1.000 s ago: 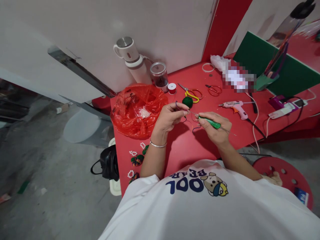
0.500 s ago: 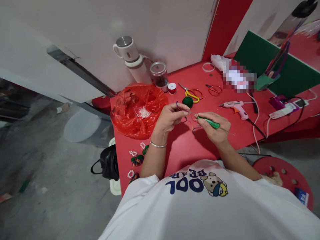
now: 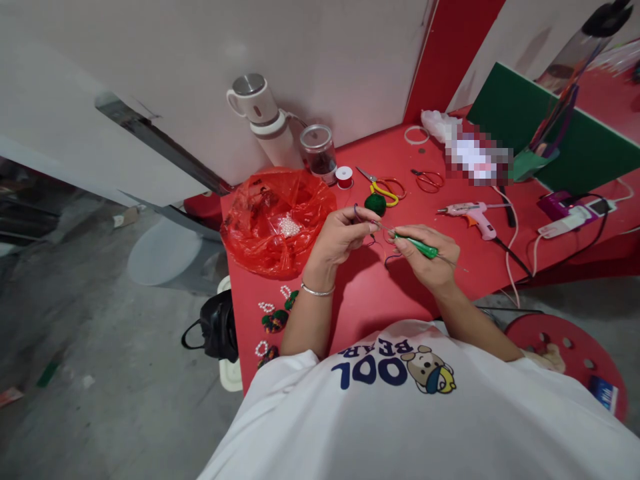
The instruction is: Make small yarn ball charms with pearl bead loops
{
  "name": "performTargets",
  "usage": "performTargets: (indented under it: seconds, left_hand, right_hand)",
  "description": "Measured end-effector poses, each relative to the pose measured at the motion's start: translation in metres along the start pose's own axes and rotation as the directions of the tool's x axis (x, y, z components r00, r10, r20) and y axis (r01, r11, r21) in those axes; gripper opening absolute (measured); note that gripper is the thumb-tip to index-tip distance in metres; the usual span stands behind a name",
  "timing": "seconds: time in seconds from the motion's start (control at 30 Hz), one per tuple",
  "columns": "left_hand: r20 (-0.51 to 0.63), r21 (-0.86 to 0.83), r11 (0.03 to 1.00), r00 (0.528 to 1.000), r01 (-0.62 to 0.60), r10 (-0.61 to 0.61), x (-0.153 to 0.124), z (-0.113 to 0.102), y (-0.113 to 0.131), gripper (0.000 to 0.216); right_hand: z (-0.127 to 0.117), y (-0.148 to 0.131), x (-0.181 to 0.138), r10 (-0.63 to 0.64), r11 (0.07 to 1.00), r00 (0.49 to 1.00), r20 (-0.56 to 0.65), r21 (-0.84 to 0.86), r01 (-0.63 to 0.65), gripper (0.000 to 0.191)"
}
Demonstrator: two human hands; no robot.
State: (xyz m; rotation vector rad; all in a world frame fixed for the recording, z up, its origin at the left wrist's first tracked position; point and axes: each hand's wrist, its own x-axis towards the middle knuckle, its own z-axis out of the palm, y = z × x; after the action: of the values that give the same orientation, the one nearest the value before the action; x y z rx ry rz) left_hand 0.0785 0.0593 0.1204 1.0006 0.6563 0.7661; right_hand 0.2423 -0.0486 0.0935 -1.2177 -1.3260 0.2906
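My right hand [image 3: 430, 257] is closed around a green-handled crochet hook [image 3: 419, 247], whose metal tip points left toward my left hand [image 3: 340, 237]. That hand pinches a strand of dark purple yarn [image 3: 359, 212], looped over its fingers; more of the strand hangs below the hook. Both hands hover above the red table [image 3: 370, 293]. A small green yarn ball [image 3: 375, 203] lies just behind the hands.
A red plastic bag [image 3: 277, 220] with white beads lies at the left. Behind are a white jug [image 3: 265, 117], a glass jar [image 3: 319, 152], a red spool [image 3: 344, 177], yellow scissors [image 3: 383, 188] and a glue gun [image 3: 473, 215]. Small beaded pieces [image 3: 273, 321] rest near the table's left edge.
My right hand and the hook have shifted slightly left and up toward the left hand. The rest has not moved.
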Motion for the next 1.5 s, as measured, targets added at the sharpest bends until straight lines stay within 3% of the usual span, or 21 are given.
performTargets:
  seconds: [1.07, 1.17, 1.3, 1.4, 1.5]
  left_hand:
    - [0.007, -0.008, 1.000, 1.000, 0.006, -0.006, 0.001, 0.001, -0.003, 0.027]
    - [0.016, -0.007, 1.000, 1.000, 0.001, -0.001, 0.001, 0.000, -0.004, 0.037]
    - [0.054, 0.014, 1.000, 0.998, 0.012, -0.012, 0.002, 0.000, -0.001, 0.069]
    - [0.068, 0.066, 0.997, 0.997, -0.044, 0.040, 0.006, 0.002, 0.004, 0.084]
    - [0.018, 0.108, 0.982, 0.988, -0.155, 0.154, 0.015, 0.008, 0.011, 0.091]
  right_hand:
    - [0.003, 0.005, -0.001, -0.005, 1.000, 1.000, 0.021, -0.026, 0.006, 0.015]
    - [0.007, 0.006, 0.001, -0.032, 0.999, 0.999, -0.005, 0.019, 0.032, 0.014]
    - [0.010, 0.009, 0.007, -0.086, 0.992, 0.996, 0.007, 0.098, 0.085, 0.012]
    - [0.011, 0.012, 0.014, -0.017, 0.994, 0.999, 0.045, 0.108, 0.012, 0.013]
    - [0.016, 0.015, 0.025, 0.074, 0.991, 0.997, -0.017, 0.110, -0.071, 0.019]
